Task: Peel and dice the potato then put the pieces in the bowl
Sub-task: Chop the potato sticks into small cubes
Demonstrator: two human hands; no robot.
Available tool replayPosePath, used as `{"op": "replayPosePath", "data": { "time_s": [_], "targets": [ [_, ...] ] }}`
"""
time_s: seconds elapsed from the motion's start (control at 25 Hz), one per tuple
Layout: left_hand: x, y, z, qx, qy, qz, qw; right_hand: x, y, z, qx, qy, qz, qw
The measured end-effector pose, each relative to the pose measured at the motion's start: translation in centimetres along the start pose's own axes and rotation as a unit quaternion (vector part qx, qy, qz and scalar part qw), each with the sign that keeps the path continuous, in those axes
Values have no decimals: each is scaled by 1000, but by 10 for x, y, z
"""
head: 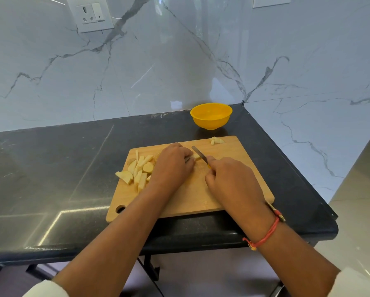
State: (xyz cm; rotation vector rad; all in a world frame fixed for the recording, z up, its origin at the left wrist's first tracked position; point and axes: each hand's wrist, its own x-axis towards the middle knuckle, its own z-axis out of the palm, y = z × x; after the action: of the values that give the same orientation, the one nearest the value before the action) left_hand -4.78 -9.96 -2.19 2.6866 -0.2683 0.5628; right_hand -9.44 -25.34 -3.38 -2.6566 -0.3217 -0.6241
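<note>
The right hand (233, 181) grips the yellow handle of a knife (199, 154), fingers curled tight round it. The blade slants up and to the left, its edge down on a pale potato piece (196, 156). The left hand (173, 163) holds that piece down against the cutting board (201, 198) with bent fingers, knuckles just beside the blade; most of the piece is hidden under them. To the left of this hand a heap of cut potato strips (138, 171) lies on the board, reaching its left edge. Two small chunks (217, 140) sit at the board's far edge. Beyond them, on the dark counter (61, 168), stands a yellow bowl (211, 115); no pieces show inside it. A red thread (265, 234) circles the right wrist.
</note>
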Motion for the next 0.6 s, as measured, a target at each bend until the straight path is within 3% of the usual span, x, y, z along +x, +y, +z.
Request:
{"op": "replayPosePath", "data": {
  "time_s": [0.6],
  "targets": [
    [3, -1, -3, -18, -12, -9, 1000, -4, -4, -10, -61, -113, -14, 992]
  ]
}}
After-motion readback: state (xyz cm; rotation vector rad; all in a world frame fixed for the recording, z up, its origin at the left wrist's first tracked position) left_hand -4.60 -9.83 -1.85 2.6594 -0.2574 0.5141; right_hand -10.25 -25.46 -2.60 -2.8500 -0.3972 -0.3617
